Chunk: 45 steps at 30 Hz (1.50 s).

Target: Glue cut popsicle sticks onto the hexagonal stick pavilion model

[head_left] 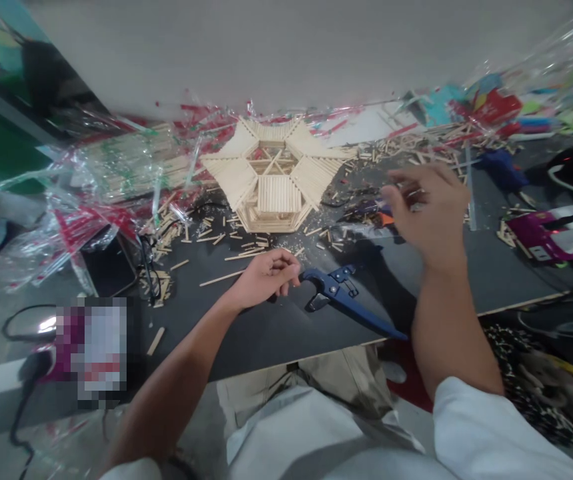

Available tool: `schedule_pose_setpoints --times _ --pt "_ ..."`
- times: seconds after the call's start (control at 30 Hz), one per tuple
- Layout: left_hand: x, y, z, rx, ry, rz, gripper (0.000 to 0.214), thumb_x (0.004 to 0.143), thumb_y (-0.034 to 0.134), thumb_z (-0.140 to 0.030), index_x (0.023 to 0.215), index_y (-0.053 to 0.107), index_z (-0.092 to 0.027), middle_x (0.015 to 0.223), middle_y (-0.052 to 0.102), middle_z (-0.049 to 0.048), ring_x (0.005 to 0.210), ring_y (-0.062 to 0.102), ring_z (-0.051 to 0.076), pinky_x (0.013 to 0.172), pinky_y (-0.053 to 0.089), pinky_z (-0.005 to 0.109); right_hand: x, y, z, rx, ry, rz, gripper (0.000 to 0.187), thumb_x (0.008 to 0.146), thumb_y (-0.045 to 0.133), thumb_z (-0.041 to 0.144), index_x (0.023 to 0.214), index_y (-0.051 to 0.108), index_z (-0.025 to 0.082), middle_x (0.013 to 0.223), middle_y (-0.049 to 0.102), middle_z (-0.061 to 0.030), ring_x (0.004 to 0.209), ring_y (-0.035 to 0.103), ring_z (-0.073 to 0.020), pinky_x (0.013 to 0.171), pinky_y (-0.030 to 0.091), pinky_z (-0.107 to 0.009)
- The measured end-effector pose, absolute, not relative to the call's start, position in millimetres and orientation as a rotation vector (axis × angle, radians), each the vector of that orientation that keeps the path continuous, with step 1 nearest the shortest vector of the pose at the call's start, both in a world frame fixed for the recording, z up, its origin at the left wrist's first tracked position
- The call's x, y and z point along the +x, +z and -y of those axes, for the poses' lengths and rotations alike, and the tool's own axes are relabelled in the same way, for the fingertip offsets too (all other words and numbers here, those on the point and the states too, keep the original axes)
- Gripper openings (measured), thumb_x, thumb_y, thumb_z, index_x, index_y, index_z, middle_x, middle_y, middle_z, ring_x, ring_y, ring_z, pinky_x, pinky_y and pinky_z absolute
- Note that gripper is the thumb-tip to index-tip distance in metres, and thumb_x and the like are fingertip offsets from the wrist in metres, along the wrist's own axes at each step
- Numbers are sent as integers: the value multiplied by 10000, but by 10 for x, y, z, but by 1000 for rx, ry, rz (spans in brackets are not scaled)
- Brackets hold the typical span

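My left hand point(268, 277) rests on the dark table point(276, 327) with its fingers curled in; what they hold, if anything, is hidden. Blue-handled cutters point(342, 299) lie just right of it, touching or nearly touching the fingertips. My right hand point(429, 207) hovers blurred above the table, fingers bent and reaching left toward an orange and dark tool point(366, 215). Behind both hands stands a hexagonal roof model of wooden sticks point(272, 175).
Loose sticks and offcuts point(226, 257) litter the table around the model. Crinkled clear and red plastic wrap point(91, 193) lies at the left, near glasses point(149, 270). A purple device point(541, 237) with cables and colourful packets point(496, 107) are at the right.
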<state>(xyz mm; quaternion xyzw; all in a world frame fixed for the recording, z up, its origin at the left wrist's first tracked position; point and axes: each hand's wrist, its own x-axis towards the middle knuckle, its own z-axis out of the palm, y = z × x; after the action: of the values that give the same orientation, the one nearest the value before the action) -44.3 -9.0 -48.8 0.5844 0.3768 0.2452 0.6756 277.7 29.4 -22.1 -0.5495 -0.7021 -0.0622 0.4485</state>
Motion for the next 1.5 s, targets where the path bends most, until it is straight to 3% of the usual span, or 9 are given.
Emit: schedule_pose_setpoints --times 0.1,0.23,0.4,0.6,0.8,1.07,1.37,1.5 --pt "-424 -468 99 1314 559 -872 372 915 708 -519 943 588 -169 753 684 -2 511 568 67 483 439 197 2942 -438 -431 -1497 -115 1595 388 962 583 608 1080 794 304 954 736 -133 625 577 -167 590 453 -372" --pt "-434 -382 122 1313 612 -888 372 911 713 -522 938 598 -170 691 650 -21 491 511 63 483 398 197 3023 -604 -576 -1674 -13 1531 358 916 585 464 1012 791 187 910 746 -128 696 629 -201 718 515 -390" --pt "-618 -296 75 1543 770 -1066 293 975 635 -472 978 644 -179 652 622 -14 569 529 109 554 398 226 3045 -663 -601 -1925 78 1575 273 871 644 377 959 763 148 895 742 -163 833 663 -277 848 509 -437" --pt "-747 -385 -26 2268 567 -1504 210 1016 563 -345 1033 710 -195 967 764 71 873 693 203 733 433 294 3014 -738 -576 -1916 -15 1637 321 892 660 410 1029 757 136 930 726 -183 1004 645 -340 952 481 -488" --pt "-779 -344 -34 2423 259 -1440 224 1021 610 -399 996 699 -195 1012 741 63 981 688 244 783 459 324 3009 -792 -591 -1942 -58 1648 301 926 607 391 1033 746 146 990 722 -189 1088 619 -367 1012 441 -514" --pt "-823 -285 -13 2481 135 -1309 193 1043 603 -366 1027 659 -182 1025 713 65 994 652 240 823 454 338 2960 -751 -586 -1987 -29 1672 296 950 559 378 1033 738 157 1011 710 -189 1127 592 -368 1032 420 -526" --pt "-663 -294 65 2535 84 -1352 219 1078 525 -339 1065 659 -167 1107 717 89 1063 648 245 797 448 322 2989 -671 -505 -2078 67 1837 434 945 583 443 1173 746 113 1036 691 -207 1151 595 -388 1067 418 -546" --pt "-630 -284 81 2559 52 -1379 242 1087 504 -332 1094 665 -151 1138 715 104 1091 651 253 802 462 324 2958 -608 -433 -2141 102 1827 511 941 615 476 1265 716 94 1152 670 -229 1260 561 -387 1112 407 -527"
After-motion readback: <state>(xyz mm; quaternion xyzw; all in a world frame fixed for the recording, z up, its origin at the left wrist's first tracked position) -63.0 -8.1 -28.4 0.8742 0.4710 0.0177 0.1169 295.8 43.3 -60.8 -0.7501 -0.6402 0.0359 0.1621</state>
